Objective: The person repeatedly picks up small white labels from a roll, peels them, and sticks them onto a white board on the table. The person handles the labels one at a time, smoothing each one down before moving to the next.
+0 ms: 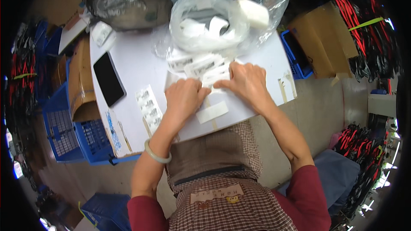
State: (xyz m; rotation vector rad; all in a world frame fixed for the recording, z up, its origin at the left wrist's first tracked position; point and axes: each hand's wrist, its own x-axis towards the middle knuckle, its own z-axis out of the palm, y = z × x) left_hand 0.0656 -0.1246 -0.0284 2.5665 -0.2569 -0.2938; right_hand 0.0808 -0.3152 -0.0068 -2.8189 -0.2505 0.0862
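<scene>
A workshop or a warehouse, with the look of a labelling and packing spot. Printed labels (205,65) lie about the middle of a white table (135,53); clear plastic (180,30) and a dark bag (128,10) crowd its far edge. Blue crates (92,139) stand by the left edge, a carton (325,38) beyond the far right corner. Bundled black-and-red goods (366,21) flank both sides, above a plain grey floor (332,111).
</scene>
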